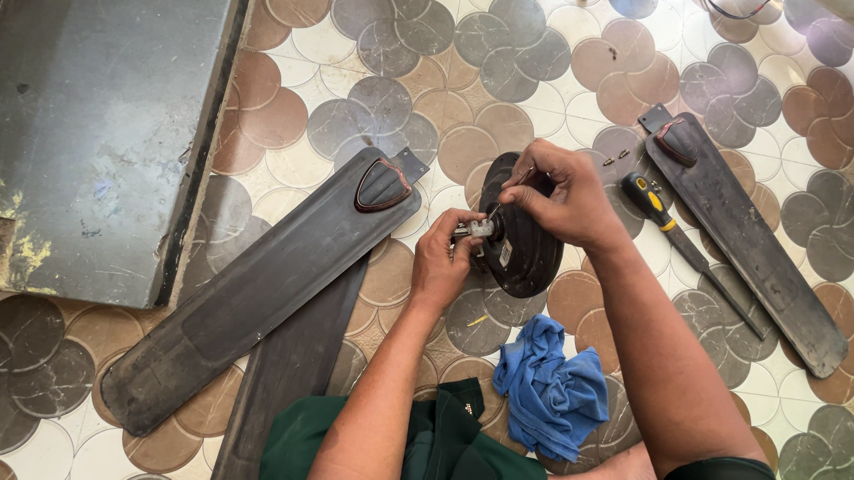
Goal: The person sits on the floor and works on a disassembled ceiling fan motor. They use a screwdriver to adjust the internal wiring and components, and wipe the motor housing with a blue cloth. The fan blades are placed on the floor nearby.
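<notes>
A patterned tile floor (551, 44) of overlapping brown, grey and cream circles carries everything here. At the upper left lies a big grey slab (96, 120), flat on the floor. Two long dark fan blades (252, 300) stretch from the centre toward the lower left, one partly over the other, and a third blade (753, 254) lies apart on the right. Between them stands the round black fan motor (528, 244), tipped on its edge, touching the near blade's end. A crumpled blue cloth (555, 390) sits just below it, near the person's knees.

The right hand (559, 193) is curled over the top of the motor, fingers closed on its rim. The left hand (445, 260) is pinched shut around a small metal fitting (475, 230) at the motor's hub. A screwdriver (654, 207) with a yellow-and-black handle lies beside the right forearm, and a few small screws (615, 157) rest loose on the tiles just above it.

The motor, balanced on edge, could roll or drop if the right hand loosens; a nudge from the arm could scatter those loose screws across the busy pattern, where they would be hard to spot
</notes>
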